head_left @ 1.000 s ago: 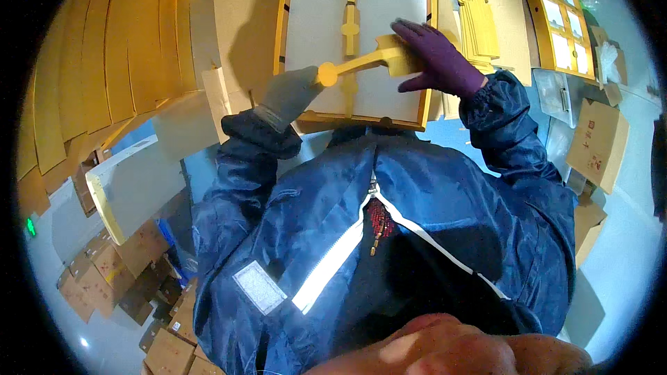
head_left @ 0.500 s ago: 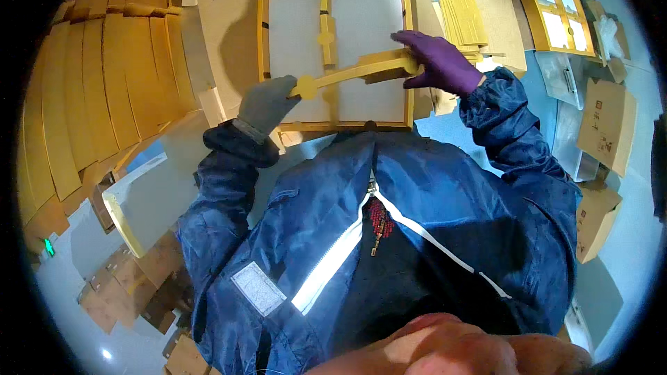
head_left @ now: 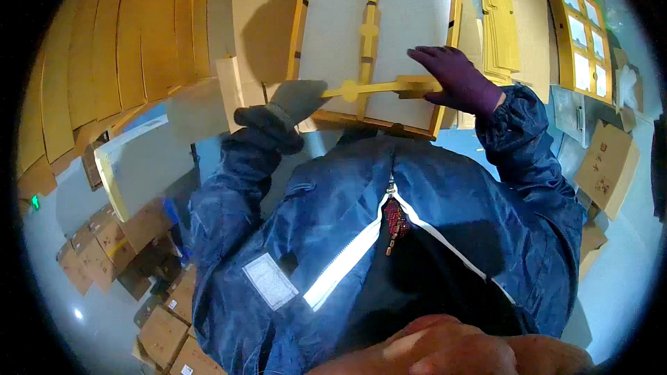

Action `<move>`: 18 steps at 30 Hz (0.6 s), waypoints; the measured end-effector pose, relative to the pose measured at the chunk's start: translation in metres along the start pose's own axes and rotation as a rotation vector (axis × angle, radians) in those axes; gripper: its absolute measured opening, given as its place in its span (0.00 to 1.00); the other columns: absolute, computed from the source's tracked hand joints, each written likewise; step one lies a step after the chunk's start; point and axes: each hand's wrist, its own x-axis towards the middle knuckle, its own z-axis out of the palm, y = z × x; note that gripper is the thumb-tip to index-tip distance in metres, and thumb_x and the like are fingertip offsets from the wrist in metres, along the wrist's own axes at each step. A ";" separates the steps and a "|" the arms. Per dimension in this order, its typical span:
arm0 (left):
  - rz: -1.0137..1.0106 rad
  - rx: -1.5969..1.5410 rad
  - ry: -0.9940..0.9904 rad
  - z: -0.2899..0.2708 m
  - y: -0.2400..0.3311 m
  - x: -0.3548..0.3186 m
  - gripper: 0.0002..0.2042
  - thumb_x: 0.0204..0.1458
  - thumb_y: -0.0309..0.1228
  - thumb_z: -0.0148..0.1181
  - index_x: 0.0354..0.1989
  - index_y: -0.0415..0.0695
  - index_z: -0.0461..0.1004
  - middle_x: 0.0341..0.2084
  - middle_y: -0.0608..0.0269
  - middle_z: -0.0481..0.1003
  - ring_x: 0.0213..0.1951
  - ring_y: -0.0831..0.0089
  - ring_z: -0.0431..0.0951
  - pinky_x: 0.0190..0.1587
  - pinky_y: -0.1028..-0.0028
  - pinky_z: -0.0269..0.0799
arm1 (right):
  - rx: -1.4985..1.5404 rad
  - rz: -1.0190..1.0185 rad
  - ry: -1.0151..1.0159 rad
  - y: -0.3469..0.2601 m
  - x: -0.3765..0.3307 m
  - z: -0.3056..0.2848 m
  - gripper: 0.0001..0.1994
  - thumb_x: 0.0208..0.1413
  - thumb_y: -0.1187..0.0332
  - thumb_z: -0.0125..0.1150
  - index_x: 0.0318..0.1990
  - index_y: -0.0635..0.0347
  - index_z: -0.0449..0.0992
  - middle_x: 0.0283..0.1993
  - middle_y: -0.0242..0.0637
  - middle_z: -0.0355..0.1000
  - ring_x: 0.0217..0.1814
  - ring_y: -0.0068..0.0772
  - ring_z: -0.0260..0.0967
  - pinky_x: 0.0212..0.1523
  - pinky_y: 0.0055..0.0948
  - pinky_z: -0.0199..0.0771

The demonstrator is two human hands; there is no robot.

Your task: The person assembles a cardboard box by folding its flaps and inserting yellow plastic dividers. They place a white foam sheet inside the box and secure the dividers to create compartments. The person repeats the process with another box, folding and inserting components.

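A shallow box [head_left: 299,21] with yellow walls and a pale grey-white bottom lies before me. A yellow divider strip [head_left: 369,12] with round tabs runs lengthwise down its middle. Across its near part I hold a second yellow cardboard strip [head_left: 381,88], also with round tabs, which crosses the first one. My left hand [head_left: 299,101], in a grey glove, is closed on the strip's left end. The right end lies between the thumb and fingers of my right hand [head_left: 464,83], in a purple glove, its upper fingers stretched out over the box.
Cardboard [head_left: 257,14] lies under and beside the box. A stack of yellow strips [head_left: 497,21] lies to its right. Farther right is a yellow divided frame [head_left: 566,45] with white panels, above a carton [head_left: 606,167]. Tall brown cardboard sheets [head_left: 97,62] stand at left, with cartons [head_left: 163,333] below.
The view has shifted, so the box appears farther right and higher. The strip has come nearly level and lies lower across the middle divider, with both hands still at its ends.
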 end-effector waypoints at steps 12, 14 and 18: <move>-0.194 -0.328 0.709 0.048 -0.041 0.016 0.21 0.55 0.36 0.62 0.57 0.45 0.70 0.42 0.48 0.77 0.47 0.49 0.77 0.51 0.60 0.72 | 0.011 -0.187 0.094 -0.049 0.149 0.105 0.09 0.61 0.63 0.55 0.38 0.59 0.75 0.31 0.46 0.75 0.36 0.54 0.75 0.36 0.46 0.76; -0.481 -0.436 0.774 0.067 -0.047 0.027 0.22 0.57 0.38 0.60 0.58 0.44 0.70 0.42 0.47 0.77 0.47 0.50 0.76 0.53 0.61 0.71 | -0.052 -0.140 0.050 -0.038 0.165 0.108 0.10 0.63 0.62 0.54 0.40 0.59 0.75 0.33 0.47 0.75 0.38 0.54 0.75 0.39 0.47 0.76; -0.665 -0.706 0.639 0.099 -0.040 0.041 0.19 0.61 0.38 0.53 0.57 0.42 0.71 0.45 0.44 0.76 0.50 0.47 0.75 0.53 0.54 0.70 | -0.022 -0.096 -0.074 -0.028 0.184 0.111 0.12 0.63 0.59 0.52 0.41 0.58 0.74 0.39 0.48 0.75 0.45 0.55 0.74 0.47 0.48 0.74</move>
